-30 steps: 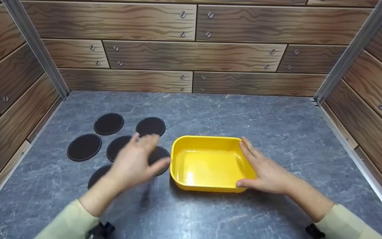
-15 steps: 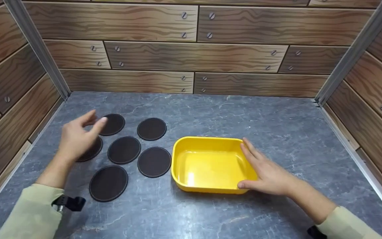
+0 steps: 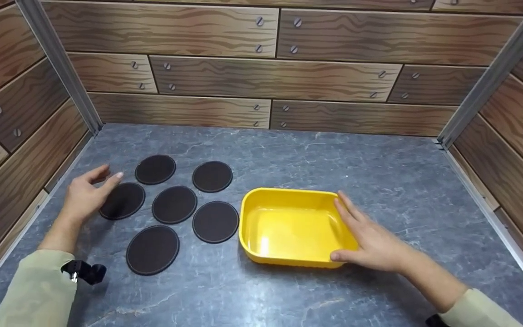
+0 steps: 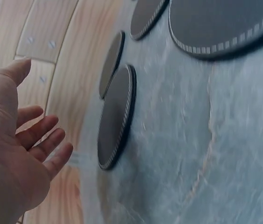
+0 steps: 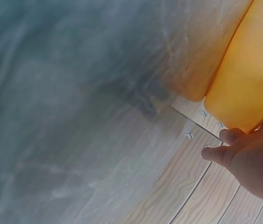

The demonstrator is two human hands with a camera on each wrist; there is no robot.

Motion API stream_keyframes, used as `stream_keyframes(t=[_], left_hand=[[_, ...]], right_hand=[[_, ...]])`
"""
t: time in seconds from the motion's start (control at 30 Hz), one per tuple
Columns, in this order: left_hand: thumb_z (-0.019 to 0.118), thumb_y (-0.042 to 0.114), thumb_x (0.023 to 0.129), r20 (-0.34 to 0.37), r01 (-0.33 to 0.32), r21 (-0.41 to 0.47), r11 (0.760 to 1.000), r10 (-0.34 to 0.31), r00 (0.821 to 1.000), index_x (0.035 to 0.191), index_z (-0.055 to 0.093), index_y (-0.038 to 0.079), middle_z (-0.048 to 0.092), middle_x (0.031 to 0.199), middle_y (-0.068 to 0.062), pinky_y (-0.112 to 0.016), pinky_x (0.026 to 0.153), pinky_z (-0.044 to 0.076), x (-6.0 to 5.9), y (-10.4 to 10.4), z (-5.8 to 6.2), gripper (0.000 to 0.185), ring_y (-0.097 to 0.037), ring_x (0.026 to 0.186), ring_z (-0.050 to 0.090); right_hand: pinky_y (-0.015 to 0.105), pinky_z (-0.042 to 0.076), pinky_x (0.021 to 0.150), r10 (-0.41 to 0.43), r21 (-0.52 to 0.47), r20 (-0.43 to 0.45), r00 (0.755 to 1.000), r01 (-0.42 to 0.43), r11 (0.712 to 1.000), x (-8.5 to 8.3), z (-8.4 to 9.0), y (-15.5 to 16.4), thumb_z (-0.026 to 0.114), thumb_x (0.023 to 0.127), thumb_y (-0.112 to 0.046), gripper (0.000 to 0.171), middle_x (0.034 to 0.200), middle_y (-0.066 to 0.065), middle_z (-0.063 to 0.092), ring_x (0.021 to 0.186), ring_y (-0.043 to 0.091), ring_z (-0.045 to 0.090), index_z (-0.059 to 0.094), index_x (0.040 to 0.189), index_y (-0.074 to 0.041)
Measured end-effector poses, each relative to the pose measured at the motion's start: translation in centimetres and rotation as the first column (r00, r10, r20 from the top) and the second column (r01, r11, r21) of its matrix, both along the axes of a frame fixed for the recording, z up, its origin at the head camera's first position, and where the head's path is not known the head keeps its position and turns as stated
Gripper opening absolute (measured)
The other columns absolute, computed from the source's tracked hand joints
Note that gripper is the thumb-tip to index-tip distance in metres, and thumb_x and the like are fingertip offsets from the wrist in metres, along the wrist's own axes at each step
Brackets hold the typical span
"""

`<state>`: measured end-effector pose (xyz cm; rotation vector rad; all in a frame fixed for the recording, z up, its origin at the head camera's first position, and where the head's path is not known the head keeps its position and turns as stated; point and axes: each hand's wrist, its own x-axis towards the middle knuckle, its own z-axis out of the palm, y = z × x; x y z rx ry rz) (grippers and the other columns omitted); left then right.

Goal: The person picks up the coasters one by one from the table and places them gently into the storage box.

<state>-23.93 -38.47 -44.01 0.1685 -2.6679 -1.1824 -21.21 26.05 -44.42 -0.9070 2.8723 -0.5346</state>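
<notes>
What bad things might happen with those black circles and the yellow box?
The left hand is open beside the leftmost black coaster. The coasters lie flat on the stone table, so fingers may slip and just push it into the middle coaster close beside it. The yellow tray is only steadied by the right hand resting against its side, so a bump might slide it.
</notes>
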Motion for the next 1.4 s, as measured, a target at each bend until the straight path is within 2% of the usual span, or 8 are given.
stream_keyframes(t=[0.27,0.47,0.8,1.07,1.23,1.4], left_hand=[[0.061,0.054,0.105,0.137,0.025,0.072,0.997,-0.035,0.990,0.162,0.031,-0.008,0.040,0.160,-0.033,-0.062,0.119,0.032,-0.6,-1.7,-1.8,0.089,-0.052,0.148,0.037],[0.061,0.055,0.104,0.204,0.058,0.087,0.994,-0.075,0.976,0.162,0.026,-0.010,0.035,0.161,-0.037,-0.061,0.121,0.030,-0.8,-2.4,-2.7,0.094,-0.053,0.149,0.034],[0.070,0.052,0.101,0.277,0.124,0.120,0.985,-0.153,0.949,0.166,0.015,-0.006,0.025,0.166,-0.036,-0.063,0.123,0.025,-0.6,-2.8,-2.9,0.103,-0.053,0.154,0.022],[0.082,0.043,0.094,0.286,0.163,0.134,0.978,-0.195,0.938,0.168,0.013,-0.002,0.022,0.169,-0.033,-0.064,0.123,0.021,-0.4,-3.0,-3.3,0.111,-0.052,0.156,0.017],[0.086,0.040,0.091,0.264,0.173,0.096,0.980,-0.192,0.945,0.167,0.016,-0.005,0.025,0.167,-0.033,-0.064,0.123,0.021,-0.3,-3.0,-3.6,0.113,-0.053,0.155,0.019],[0.086,0.042,0.091,0.264,0.178,0.056,0.982,-0.187,0.946,0.165,0.019,-0.007,0.026,0.166,-0.034,-0.066,0.123,0.020,-0.3,-2.9,-3.4,0.112,-0.055,0.154,0.018]], right_hand=[[0.075,0.037,0.108,-0.007,-0.005,0.013,1.000,0.007,1.000,0.1,0.1,0.0,0.071,0.091,-0.069,0.118,0.177,0.013,-0.006,0.149,0.055,0.031,0.009,0.171,-0.008],[0.073,0.034,0.112,-0.004,-0.008,0.014,1.000,0.004,1.000,0.1,0.1,0.0,0.069,0.091,-0.071,0.118,0.177,0.013,-0.004,0.152,0.053,0.028,0.010,0.171,-0.009],[0.071,0.033,0.114,0.008,-0.014,-0.003,1.000,-0.008,1.000,0.1,0.0,0.1,0.071,0.091,-0.069,0.118,0.177,0.016,-0.002,0.151,0.053,0.029,0.011,0.171,-0.007],[0.073,0.033,0.112,-0.002,-0.010,0.012,1.000,0.002,1.000,0.1,-0.1,0.2,0.071,0.091,-0.070,0.118,0.177,0.013,-0.005,0.152,0.054,0.027,0.010,0.171,-0.008],[0.074,0.034,0.111,0.002,-0.008,0.006,1.000,-0.002,1.000,0.0,-0.1,0.1,0.072,0.090,-0.068,0.119,0.177,0.013,-0.006,0.151,0.054,0.027,0.010,0.171,-0.008],[0.073,0.033,0.112,0.005,-0.011,0.002,1.000,-0.005,1.000,0.1,0.0,0.2,0.074,0.090,-0.066,0.118,0.177,0.014,-0.005,0.151,0.054,0.027,0.011,0.171,-0.006]])
